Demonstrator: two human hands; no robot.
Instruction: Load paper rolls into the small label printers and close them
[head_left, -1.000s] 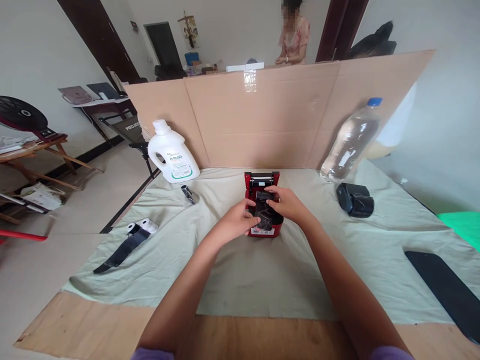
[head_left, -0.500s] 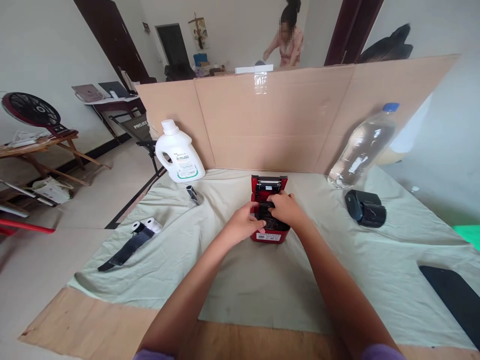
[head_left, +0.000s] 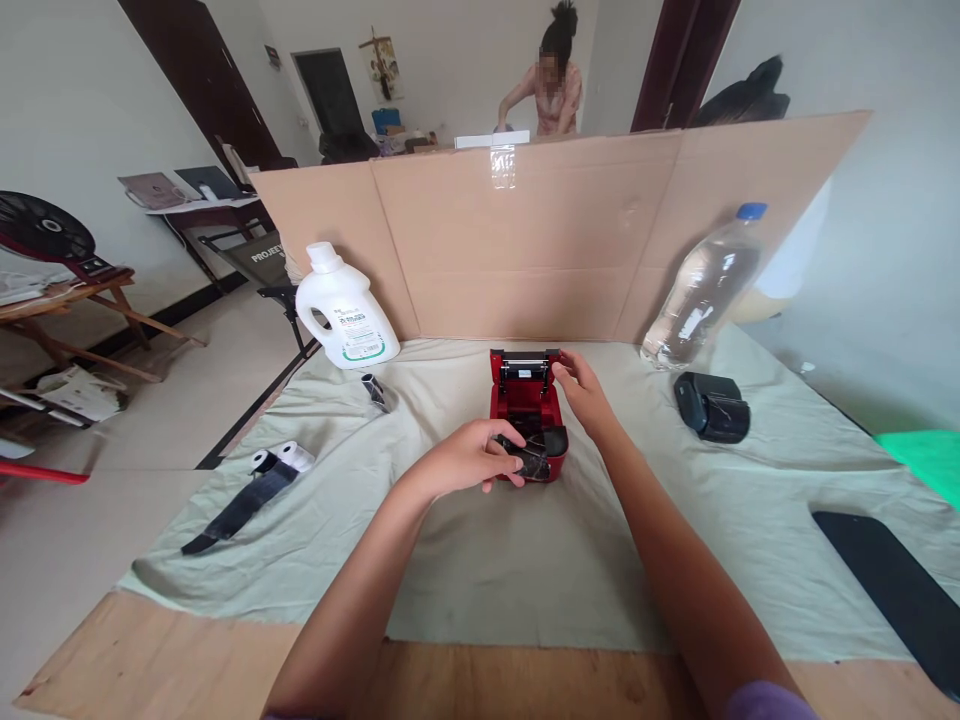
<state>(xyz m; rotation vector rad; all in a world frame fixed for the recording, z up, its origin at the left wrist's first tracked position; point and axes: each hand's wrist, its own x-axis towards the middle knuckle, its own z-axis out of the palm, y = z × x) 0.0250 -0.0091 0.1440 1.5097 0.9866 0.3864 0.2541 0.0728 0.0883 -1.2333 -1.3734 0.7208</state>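
A small red and black receipt printer [head_left: 559,408] stands mid-table with its lid [head_left: 525,362] raised. At its front, my left hand [head_left: 472,455] pinches a shiny black strip [head_left: 534,462] that lies over the front edge. The fingers partly hide where the strip enters. My right hand [head_left: 583,390] has its thumb and fingers on the right edge of the raised lid. To the left lie paper rolls [head_left: 296,456] with a long black strip [head_left: 244,508] stretching from them, and a smaller black roll [head_left: 374,392] rests farther back.
A white jug [head_left: 349,305] and a clear bottle with a blue cap [head_left: 701,290] stand before a cardboard screen [head_left: 525,240]. On the right are a black device [head_left: 711,405] and a dark phone-like slab [head_left: 892,590]. Beyond the screen a person [head_left: 555,85] leans forward.
My right hand has left the printer's inside and moved up to the lid. My left hand has shifted slightly toward the front with the black strip. The view has turned a little.
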